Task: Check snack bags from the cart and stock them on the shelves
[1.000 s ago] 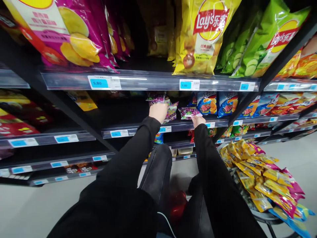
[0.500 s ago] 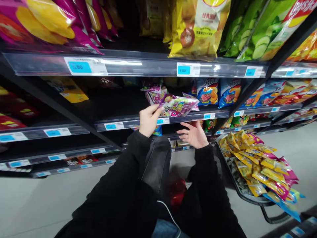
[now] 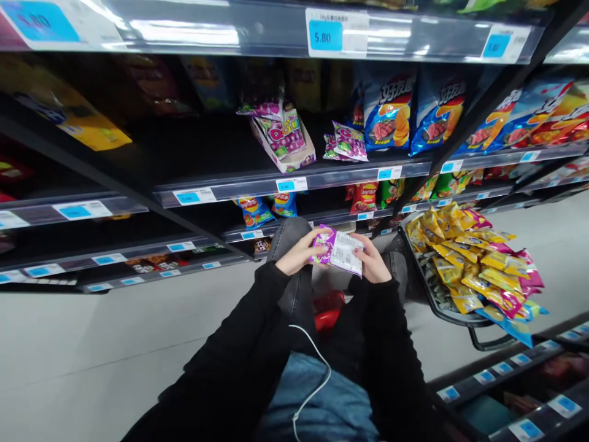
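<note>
Both hands hold a small purple gummy candy bag point(image 3: 346, 248) above my knees, its silvery printed back partly turned up. My left hand point(image 3: 297, 253) grips the bag's left end with the thumb on top. At the opposite end, my right hand point(image 3: 373, 263) pinches the edge. On the shelf ahead, an open carton point(image 3: 304, 162) contains similar grape-pictured bags point(image 3: 284, 136). A couple more purple bags point(image 3: 350, 142) lie loose to the carton's right.
Blue chip bags point(image 3: 389, 113) stand right of the candy. A shelf rail point(image 3: 248, 187) with price tags runs before me. On the floor at right sits a black-rimmed basket point(image 3: 435, 304) heaped with yellow snack bags point(image 3: 464, 258). Something red point(image 3: 327, 310) is between my legs.
The candy bag has come down from the shelf toward my lap and been turned over. My right hand, open before, now grips its other end. The view has tilted down.
</note>
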`<act>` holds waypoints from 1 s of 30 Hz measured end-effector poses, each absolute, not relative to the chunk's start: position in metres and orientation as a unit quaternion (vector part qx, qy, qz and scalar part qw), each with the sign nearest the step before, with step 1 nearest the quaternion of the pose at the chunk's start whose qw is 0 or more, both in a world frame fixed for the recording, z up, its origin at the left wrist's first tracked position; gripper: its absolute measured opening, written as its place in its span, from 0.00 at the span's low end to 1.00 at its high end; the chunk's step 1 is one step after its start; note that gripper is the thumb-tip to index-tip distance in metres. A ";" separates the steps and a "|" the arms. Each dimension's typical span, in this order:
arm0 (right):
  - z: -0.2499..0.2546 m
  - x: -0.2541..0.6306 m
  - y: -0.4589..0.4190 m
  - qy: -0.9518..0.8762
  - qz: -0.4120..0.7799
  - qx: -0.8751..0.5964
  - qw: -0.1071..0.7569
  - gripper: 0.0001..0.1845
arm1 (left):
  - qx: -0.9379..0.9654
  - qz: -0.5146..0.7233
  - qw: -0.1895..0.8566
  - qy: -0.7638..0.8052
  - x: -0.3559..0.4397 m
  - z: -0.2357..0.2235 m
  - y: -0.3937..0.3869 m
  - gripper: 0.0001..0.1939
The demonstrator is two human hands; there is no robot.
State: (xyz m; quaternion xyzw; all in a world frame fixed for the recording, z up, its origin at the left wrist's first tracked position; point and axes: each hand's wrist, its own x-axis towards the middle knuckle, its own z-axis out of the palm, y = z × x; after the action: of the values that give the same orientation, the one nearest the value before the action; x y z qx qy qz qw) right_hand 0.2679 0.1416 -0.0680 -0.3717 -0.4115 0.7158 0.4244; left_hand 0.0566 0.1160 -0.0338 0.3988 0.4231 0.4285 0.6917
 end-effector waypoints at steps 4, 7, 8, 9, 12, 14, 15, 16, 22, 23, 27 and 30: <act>-0.091 0.275 0.144 -0.465 0.688 -0.361 0.424 0.30 | 0.411 0.437 0.663 0.449 0.063 -0.055 0.116 0.37; -0.106 0.278 0.147 -0.479 0.658 -0.399 0.422 0.27 | 0.432 0.430 0.651 0.452 0.062 -0.067 0.120 0.33; -0.110 0.279 0.148 -0.483 0.644 -0.416 0.423 0.25 | 0.436 0.424 0.652 0.453 0.062 -0.070 0.121 0.32; -0.113 0.279 0.148 -0.488 0.630 -0.430 0.424 0.23 | 0.440 0.419 0.653 0.453 0.061 -0.073 0.122 0.32; -0.116 0.278 0.149 -0.505 0.602 -0.450 0.424 0.21 | 0.453 0.404 0.647 0.461 0.061 -0.077 0.124 0.31; -0.116 0.277 0.148 -0.516 0.602 -0.452 0.408 0.20 | 0.461 0.397 0.635 0.476 0.063 -0.079 0.124 0.29; -0.116 0.276 0.148 -0.522 0.602 -0.453 0.400 0.19 | 0.464 0.393 0.628 0.485 0.064 -0.079 0.125 0.27; -0.116 0.276 0.148 -0.528 0.600 -0.456 0.392 0.19 | 0.468 0.389 0.621 0.494 0.065 -0.080 0.125 0.25; -0.122 0.270 0.148 -0.578 0.551 -0.478 0.365 0.17 | 0.504 0.378 0.545 0.553 0.070 -0.079 0.126 0.15; -0.122 0.269 0.148 -0.586 0.541 -0.483 0.362 0.16 | 0.511 0.377 0.529 0.563 0.071 -0.079 0.126 0.14; -0.116 0.267 0.148 -0.608 0.507 -0.504 0.346 0.13 | 0.531 0.367 0.475 0.598 0.075 -0.077 0.123 0.09; -0.108 0.266 0.147 -0.632 0.474 -0.510 0.341 0.12 | 0.546 0.364 0.427 0.622 0.077 -0.075 0.122 0.06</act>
State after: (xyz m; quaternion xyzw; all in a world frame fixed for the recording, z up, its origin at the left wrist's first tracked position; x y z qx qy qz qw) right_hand 0.2664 0.1469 -0.1078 -0.5099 -0.6317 0.4740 0.3411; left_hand 0.0772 0.1224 -0.0749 0.5460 0.6219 0.3640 0.4273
